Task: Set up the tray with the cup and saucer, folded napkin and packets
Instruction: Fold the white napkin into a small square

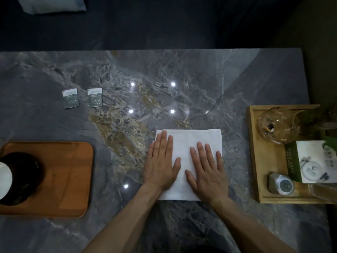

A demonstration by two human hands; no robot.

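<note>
At six o'clock on the worktop [182, 70], left hand [161, 161] and right hand [207, 170], fingers straight and together, press flat a napkin [184, 141], soft, light, limp, best pinched by its corners.

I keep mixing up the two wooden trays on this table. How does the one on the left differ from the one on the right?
The left tray is reddish-brown with rounded corners and a low rim; the right tray is pale wood, square-cornered, with taller walls. The left tray holds only a dark saucer with a white cup; the right tray is crowded: a glass vessel, a printed card, a silver device. Both rest flat on the marble table.
</note>
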